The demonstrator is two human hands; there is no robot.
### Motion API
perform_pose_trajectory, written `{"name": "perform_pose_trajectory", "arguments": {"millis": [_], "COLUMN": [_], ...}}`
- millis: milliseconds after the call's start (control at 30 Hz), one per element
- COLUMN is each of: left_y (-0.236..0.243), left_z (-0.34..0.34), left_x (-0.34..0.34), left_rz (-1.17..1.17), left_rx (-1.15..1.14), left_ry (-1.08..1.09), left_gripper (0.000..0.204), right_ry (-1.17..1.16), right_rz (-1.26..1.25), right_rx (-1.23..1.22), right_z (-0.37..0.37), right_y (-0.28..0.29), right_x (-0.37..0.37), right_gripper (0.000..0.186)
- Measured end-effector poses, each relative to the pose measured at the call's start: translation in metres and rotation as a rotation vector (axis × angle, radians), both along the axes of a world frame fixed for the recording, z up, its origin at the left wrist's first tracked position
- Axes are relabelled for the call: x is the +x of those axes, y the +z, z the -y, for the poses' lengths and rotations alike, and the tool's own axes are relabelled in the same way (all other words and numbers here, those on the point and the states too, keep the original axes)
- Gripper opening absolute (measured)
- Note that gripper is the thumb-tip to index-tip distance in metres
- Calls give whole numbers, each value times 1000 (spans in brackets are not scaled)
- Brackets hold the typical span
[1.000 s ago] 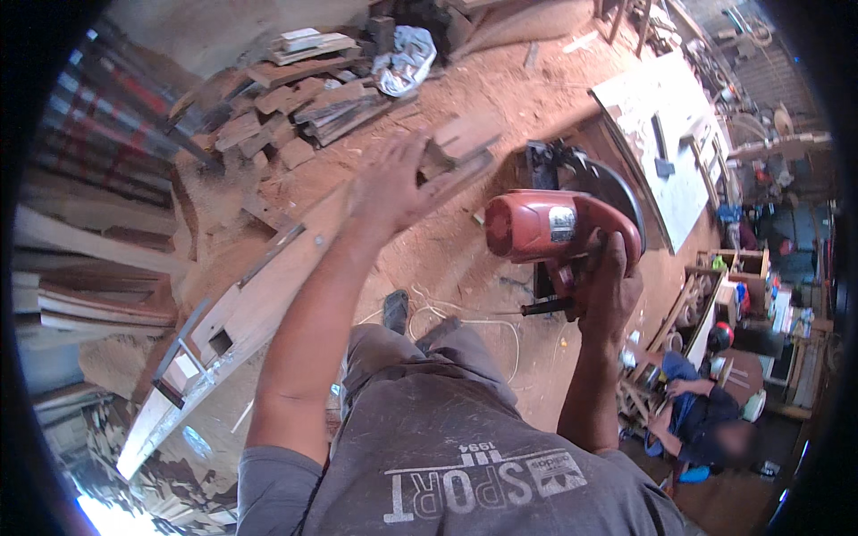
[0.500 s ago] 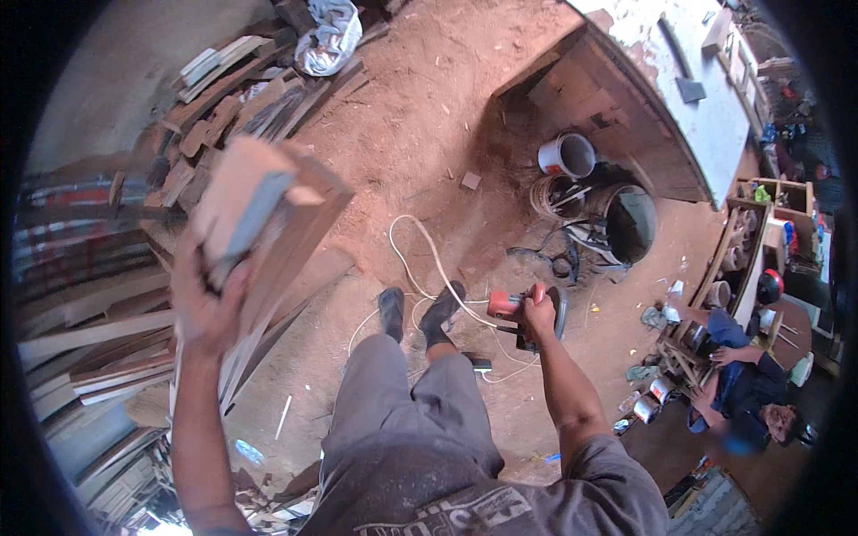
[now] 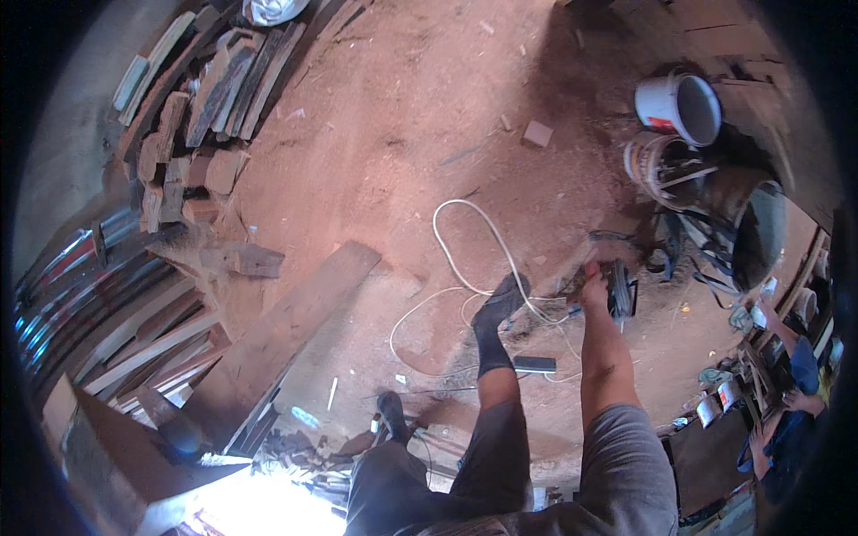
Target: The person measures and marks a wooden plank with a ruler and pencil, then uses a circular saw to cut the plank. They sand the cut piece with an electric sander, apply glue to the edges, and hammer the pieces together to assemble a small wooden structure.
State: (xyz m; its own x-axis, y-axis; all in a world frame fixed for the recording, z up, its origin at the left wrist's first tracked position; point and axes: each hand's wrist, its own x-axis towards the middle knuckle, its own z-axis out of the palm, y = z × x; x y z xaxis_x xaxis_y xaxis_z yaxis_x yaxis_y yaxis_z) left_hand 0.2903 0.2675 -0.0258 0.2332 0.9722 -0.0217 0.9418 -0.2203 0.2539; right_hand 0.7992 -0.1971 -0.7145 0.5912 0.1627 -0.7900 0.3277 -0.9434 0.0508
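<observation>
My right arm reaches down to the floor beside the looped pale cord (image 3: 487, 223). My right hand (image 3: 593, 290) is closed on the red-and-black circular saw (image 3: 621, 288), which is low at floor level and partly hidden behind the hand and blurred. My right foot (image 3: 500, 304) is just left of the saw. A thick wooden piece (image 3: 107, 456) looms at the lower left edge; my left hand does not show, so I cannot tell whether it holds that piece. A long board (image 3: 295, 330) lies on the floor to my left.
Stacked offcuts (image 3: 214, 89) and loose planks (image 3: 152, 330) line the left. At right stand a white bucket (image 3: 657, 107), other buckets (image 3: 643, 165) and a large drum (image 3: 760, 241). A co-worker's hands and blue sleeve (image 3: 800, 366) show at the right edge, among clutter.
The saw has gone from waist height down to the floor in my right hand. My left hand and the board it carried have swung leftward; the hand has left view. My view has shifted.
</observation>
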Motion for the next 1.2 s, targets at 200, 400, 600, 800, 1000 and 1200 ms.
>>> {"name": "perform_pose_trajectory", "arguments": {"millis": [200, 400, 600, 800, 1000, 1200], "left_y": [11, 5, 20, 41, 66, 60], "left_z": [0, -16, -14, -8, -18, -5], "left_x": [18, 30, 56, 61, 74, 63], "left_rz": [-112, -51, -16, 148, 103, 306], "left_rx": [14, 13, 30, 108, 229, 457], "left_ry": [22, -63, -160, -309, -569, -449], "left_gripper": [90, 90, 90, 91, 90, 97], "right_ry": [493, 513, 254, 249, -797, -585], "right_rz": [-152, 520, 293, -238, -858, -826], "right_rx": [-64, 539, 546, 540, 151, 645], "right_z": [-177, -321, -274, -89, -59, -117], "right_y": [-73, -104, -85, 23, 220, 342], "right_x": [-19, 71, -32, -325, -458, -382], "right_gripper": [51, 66, 53, 35, 33, 35]}}
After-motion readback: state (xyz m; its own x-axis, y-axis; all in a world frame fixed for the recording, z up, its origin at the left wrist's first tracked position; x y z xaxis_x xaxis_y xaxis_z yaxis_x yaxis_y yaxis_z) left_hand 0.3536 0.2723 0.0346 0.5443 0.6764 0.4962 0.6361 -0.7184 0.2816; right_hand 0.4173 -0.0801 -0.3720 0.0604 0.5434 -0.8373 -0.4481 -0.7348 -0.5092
